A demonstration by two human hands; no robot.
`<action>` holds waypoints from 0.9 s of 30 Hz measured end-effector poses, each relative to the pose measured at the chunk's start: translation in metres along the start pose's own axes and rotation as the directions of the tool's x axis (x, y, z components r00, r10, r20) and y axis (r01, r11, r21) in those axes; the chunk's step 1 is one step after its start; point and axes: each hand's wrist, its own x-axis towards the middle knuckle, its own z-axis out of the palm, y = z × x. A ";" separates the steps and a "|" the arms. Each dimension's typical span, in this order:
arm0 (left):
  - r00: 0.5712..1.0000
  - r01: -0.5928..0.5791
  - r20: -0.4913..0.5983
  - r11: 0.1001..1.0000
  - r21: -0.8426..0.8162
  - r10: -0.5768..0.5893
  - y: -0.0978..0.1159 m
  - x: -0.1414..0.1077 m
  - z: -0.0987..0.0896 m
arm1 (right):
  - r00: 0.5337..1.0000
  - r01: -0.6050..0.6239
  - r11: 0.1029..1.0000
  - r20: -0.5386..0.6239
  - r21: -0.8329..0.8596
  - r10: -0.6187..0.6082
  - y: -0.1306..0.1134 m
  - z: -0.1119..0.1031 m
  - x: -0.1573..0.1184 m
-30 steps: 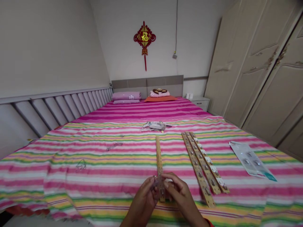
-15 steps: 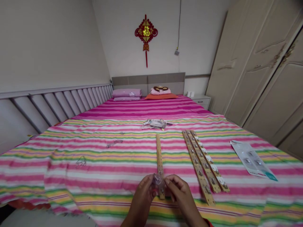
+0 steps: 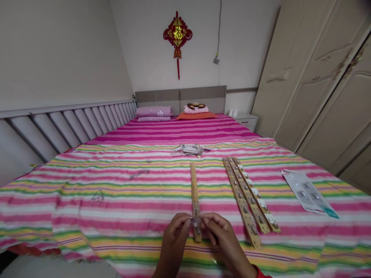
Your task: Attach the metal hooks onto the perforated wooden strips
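Note:
Between my two hands is a small, clear, shiny plastic piece (image 3: 196, 221), its exact kind too small to make out. My left hand (image 3: 175, 236) pinches its left side with thumb and forefinger. My right hand (image 3: 222, 234) has its fingertips closed on the opposite side. Right under the piece lies a narrow wooden strip (image 3: 194, 185) with rows of small holes, pointing away from me. A little metal fitting (image 3: 196, 211) sits on the strip just beyond my fingers.
Three similar strips (image 3: 245, 210) with metal and white fittings lie to the right. Beyond them is a clear blister pack (image 3: 310, 193). Packaging (image 3: 189, 150) lies farther back, and plastic scraps (image 3: 139, 174) and a thin wire tangle (image 3: 97, 197) lie left on the striped bedsheet (image 3: 121, 220).
The clear piece has shifted slightly right and now sits over the strip, stretched between both hands' fingertips. My left hand's fingers have moved from around it to its edge.

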 end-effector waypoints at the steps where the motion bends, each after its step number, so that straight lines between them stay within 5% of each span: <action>1: 0.996 -0.090 0.011 0.994 0.061 0.090 0.001 -0.001 0.000 | 1.000 -0.004 1.000 0.000 0.013 0.004 -0.001 0.000 0.000; 6: 0.920 -0.392 0.133 0.872 0.294 0.369 0.006 -0.007 0.000 | 1.000 -0.019 0.999 -0.001 0.047 0.019 -0.008 0.000 0.001; 13: 0.882 -0.470 0.196 0.798 0.377 0.428 -0.016 -0.012 0.003 | 0.997 -0.070 0.995 -0.038 0.071 0.073 -0.007 -0.005 0.005; 18: 0.939 -0.335 0.193 0.885 0.322 0.285 -0.022 -0.005 0.007 | 0.996 -0.066 0.996 -0.062 0.057 0.069 -0.009 -0.008 0.018; 22: 0.994 -0.052 0.104 0.989 0.135 0.038 -0.021 0.015 0.010 | 0.990 -0.021 0.997 -0.137 0.070 0.031 -0.009 -0.013 0.043; 25: 0.991 0.125 0.035 0.992 0.026 -0.126 -0.026 0.036 0.010 | 0.980 0.026 0.995 -0.200 0.100 -0.005 -0.003 -0.017 0.067; 27: 0.989 0.145 0.002 0.989 0.023 -0.145 -0.032 0.049 0.010 | 0.977 0.037 0.994 -0.213 0.100 -0.015 0.003 -0.020 0.082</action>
